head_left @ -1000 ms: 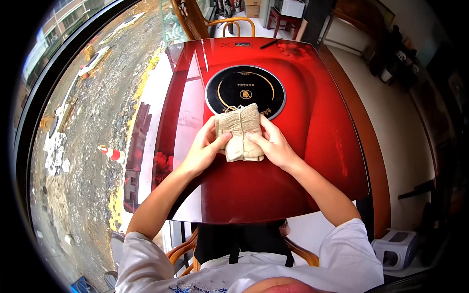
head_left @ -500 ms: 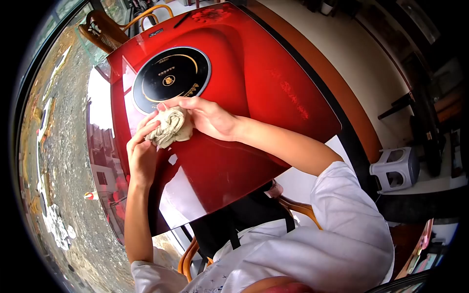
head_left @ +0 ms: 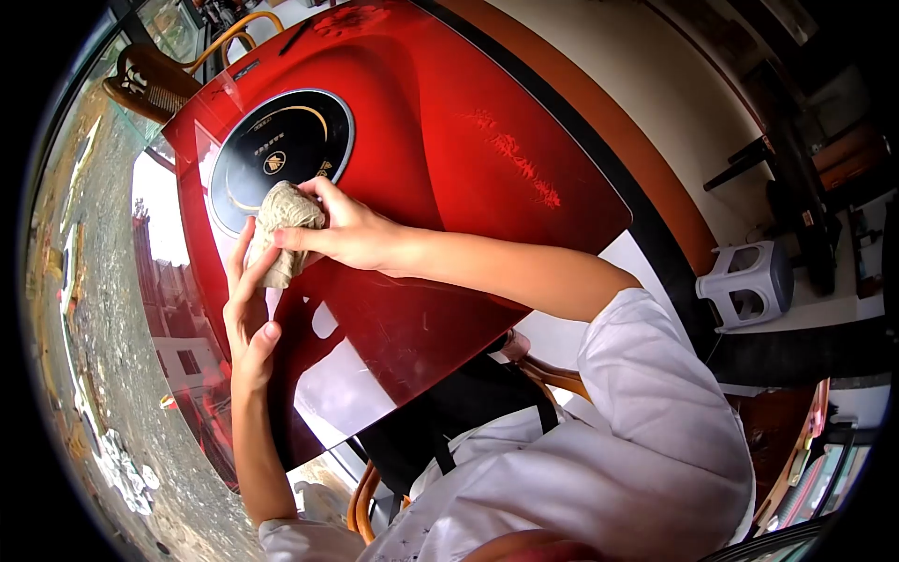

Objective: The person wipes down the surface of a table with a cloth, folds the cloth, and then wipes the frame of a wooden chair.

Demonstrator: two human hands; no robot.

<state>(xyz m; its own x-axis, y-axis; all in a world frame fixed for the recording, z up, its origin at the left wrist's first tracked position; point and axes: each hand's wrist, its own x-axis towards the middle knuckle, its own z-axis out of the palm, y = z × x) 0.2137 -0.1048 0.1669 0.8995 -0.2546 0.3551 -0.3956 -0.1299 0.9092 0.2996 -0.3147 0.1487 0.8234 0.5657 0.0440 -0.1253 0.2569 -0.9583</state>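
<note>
A beige cloth bundle [head_left: 288, 214] is held above the glossy red table [head_left: 449, 178], at the near edge of the round black cooktop [head_left: 281, 140]. My right hand [head_left: 342, 228] grips the bundle from the right, thumb on its near side and fingers over its far side. Beside it on the left, my left hand [head_left: 248, 314] is raised with its fingers apart, the fingertips close to the bundle's left side. Whether those fingertips touch the cloth cannot be made out.
Behind the table's far left corner is a wooden chair [head_left: 154, 84]. A dark pen-like object [head_left: 295, 37] lies near the far edge. A grey-white plastic stool [head_left: 749, 286] stands on the floor at right. A window with rough ground outside is on the left.
My view has turned, so the table appears rotated. The bundle has been tilted up and turned between my hands. My left hand has loosened from it and spread its thumb away.
</note>
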